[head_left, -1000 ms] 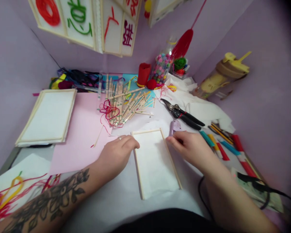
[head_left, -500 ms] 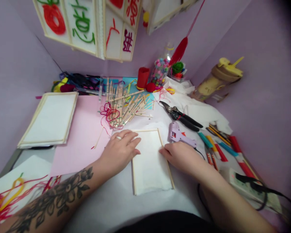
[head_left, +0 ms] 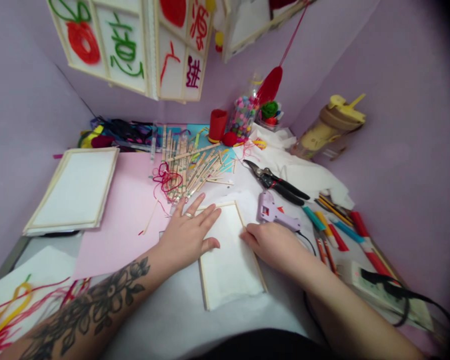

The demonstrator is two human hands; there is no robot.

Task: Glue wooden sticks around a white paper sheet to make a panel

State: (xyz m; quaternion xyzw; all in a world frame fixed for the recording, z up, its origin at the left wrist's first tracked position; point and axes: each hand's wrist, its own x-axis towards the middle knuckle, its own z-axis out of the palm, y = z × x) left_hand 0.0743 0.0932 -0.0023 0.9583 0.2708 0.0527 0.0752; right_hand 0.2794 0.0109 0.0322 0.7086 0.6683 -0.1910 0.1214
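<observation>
A white panel [head_left: 230,265] edged with thin wooden sticks lies on the table in front of me. My left hand [head_left: 187,230] rests over its upper left edge, palm down, with the fingers spread and the thumb on the white surface. On the opposite side, my right hand [head_left: 268,242] has its fingers curled, thumb and forefinger pinching the stick edge of the panel. Just beyond that hand lies a lilac glue gun [head_left: 275,212]. Several short wooden sticks [head_left: 180,165] and tangled dark red yarn [head_left: 167,177] lie past my left hand.
Black-handled pruners [head_left: 275,182], markers [head_left: 324,225] and a power strip [head_left: 390,295] lie to the right. At the left are a framed white panel [head_left: 73,187], pink paper [head_left: 123,200] and red yarn [head_left: 7,320]. Decorated panels [head_left: 123,50] hang above; a tumbler [head_left: 332,122] stands behind.
The fingers of my left hand have spread wider, and its thumb lies further over the panel. My right hand keeps its pinch on the edge. The whole view has shifted slightly.
</observation>
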